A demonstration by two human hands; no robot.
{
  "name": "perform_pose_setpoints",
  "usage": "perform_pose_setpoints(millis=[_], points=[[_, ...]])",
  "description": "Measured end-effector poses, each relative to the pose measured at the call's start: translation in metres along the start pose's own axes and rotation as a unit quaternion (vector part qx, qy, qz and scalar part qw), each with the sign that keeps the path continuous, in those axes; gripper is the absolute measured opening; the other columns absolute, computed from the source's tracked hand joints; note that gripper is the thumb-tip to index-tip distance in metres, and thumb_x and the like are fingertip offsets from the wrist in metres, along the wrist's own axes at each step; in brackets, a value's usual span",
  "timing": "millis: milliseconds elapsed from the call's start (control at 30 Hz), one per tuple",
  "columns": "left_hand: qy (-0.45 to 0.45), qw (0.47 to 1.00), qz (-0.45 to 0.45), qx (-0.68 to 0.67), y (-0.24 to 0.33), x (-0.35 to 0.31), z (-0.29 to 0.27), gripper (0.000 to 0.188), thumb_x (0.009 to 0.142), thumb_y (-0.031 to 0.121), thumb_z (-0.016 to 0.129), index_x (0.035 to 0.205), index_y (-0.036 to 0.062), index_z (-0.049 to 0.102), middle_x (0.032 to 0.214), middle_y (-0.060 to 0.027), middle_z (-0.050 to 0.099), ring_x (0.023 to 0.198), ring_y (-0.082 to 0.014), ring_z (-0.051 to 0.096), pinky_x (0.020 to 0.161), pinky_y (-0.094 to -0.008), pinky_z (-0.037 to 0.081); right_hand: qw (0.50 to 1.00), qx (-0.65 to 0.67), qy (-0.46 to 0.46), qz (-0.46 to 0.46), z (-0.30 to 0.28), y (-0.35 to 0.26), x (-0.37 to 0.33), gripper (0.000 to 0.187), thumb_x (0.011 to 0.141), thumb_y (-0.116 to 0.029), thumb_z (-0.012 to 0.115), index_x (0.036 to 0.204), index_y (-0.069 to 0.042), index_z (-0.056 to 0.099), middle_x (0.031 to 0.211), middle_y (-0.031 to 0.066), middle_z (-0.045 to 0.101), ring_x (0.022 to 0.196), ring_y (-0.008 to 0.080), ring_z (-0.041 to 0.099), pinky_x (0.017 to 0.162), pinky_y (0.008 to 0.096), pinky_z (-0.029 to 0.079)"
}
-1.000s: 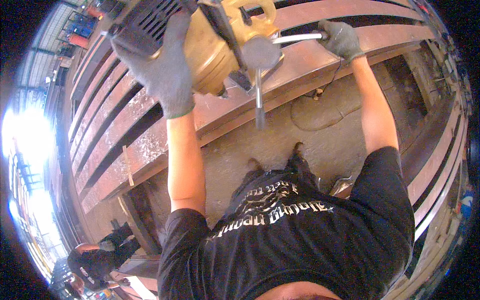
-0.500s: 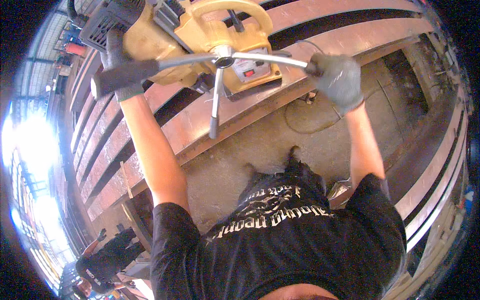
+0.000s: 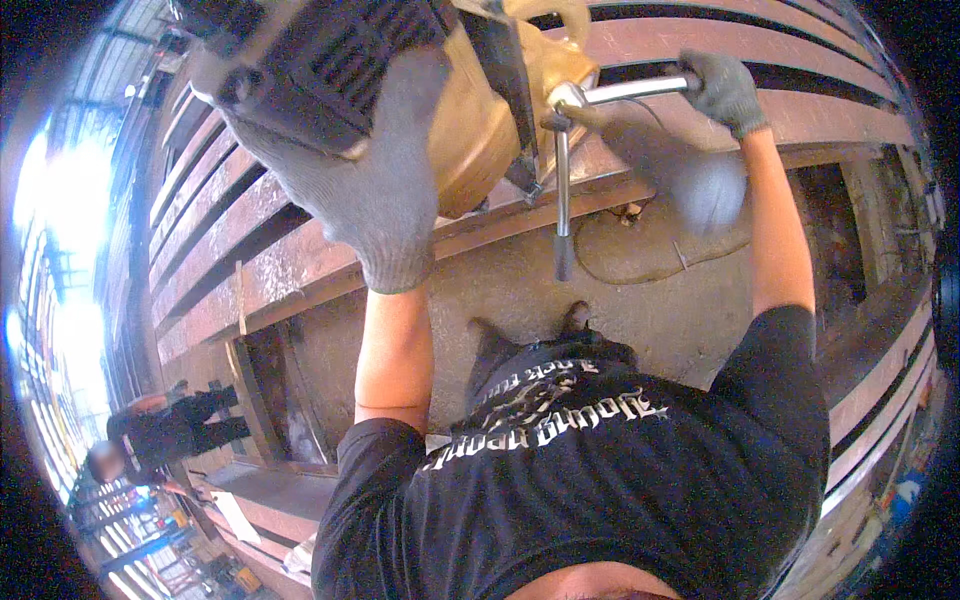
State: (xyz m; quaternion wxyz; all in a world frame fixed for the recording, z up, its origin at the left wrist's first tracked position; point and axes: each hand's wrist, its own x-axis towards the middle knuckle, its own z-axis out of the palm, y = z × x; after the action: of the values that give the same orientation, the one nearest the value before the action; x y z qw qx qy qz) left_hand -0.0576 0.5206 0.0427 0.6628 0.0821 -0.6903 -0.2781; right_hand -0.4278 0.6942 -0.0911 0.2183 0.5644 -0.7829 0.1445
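A yellow and black magnetic drill (image 3: 470, 130) stands over the brown steel beams at the top of the view. My left hand (image 3: 370, 190), in a grey knit glove, holds its black ribbed motor housing (image 3: 310, 75), thumb on one side and fingers on the other. The drill's feed handle (image 3: 563, 190) has silver spokes with dark grips. My gloved right hand (image 3: 722, 92) is closed round the end of one spoke. Another spoke's grip (image 3: 705, 190) sticks up toward me, blurred. The drill's lower end is hidden behind its body.
Long brown steel beams (image 3: 680, 45) run side by side with dark gaps between them. A thin cable (image 3: 640, 278) lies looped on the concrete floor (image 3: 500, 290) in front of me. At the lower left, another person (image 3: 165, 430) in dark clothes stands farther off.
The motor housing and my left hand now look larger and nearer. The feed handle appears farther right, its spokes turned. My right hand has moved up and right, still holding a spoke.
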Motion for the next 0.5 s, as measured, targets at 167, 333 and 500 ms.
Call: perform_pose_setpoints(millis=[167,333,500], points=[[-0.022,0.986,-0.127,-0.105,-0.025,0.001,-0.011,0.085,0.074,0.013,0.082,0.148,0.0011,0.04,0.124,-0.0098,0.062,0.113,-0.0218,0.063,0.1,-0.0389,0.052,0.992,0.001,-0.013,0.129,-0.038,-0.048,-0.082,0.027,0.093,-0.036,0.07,0.083,-0.011,0.066,0.072,0.0179,0.065,0.07,0.042,0.067,0.059,0.0512,0.051],[-0.072,0.933,-0.251,-0.248,-0.155,0.037,-0.031,0.039,0.099,0.025,0.058,0.131,0.0014,0.057,0.118,-0.0111,0.067,0.107,-0.0246,0.063,0.095,-0.0419,0.052,0.979,-0.042,-0.002,0.198,-0.064,-0.143,-0.135,0.029,0.089,-0.039,0.074,0.079,-0.013,0.065,0.068,0.0165,0.064,0.065,0.0402,0.066,0.056,0.0495,0.05],[-0.143,0.965,0.115,0.188,-0.244,0.075,-0.031,0.035,0.101,0.014,0.057,0.132,-0.0006,0.057,0.12,-0.014,0.068,0.113,-0.0261,0.062,0.097,-0.0403,0.053,0.981,-0.05,-0.02,0.187,-0.068,-0.148,-0.115,0.032,0.092,-0.041,0.071,0.079,-0.012,0.066,0.069,0.0156,0.065,0.062,0.038,0.066,0.054,0.0478,0.051]])
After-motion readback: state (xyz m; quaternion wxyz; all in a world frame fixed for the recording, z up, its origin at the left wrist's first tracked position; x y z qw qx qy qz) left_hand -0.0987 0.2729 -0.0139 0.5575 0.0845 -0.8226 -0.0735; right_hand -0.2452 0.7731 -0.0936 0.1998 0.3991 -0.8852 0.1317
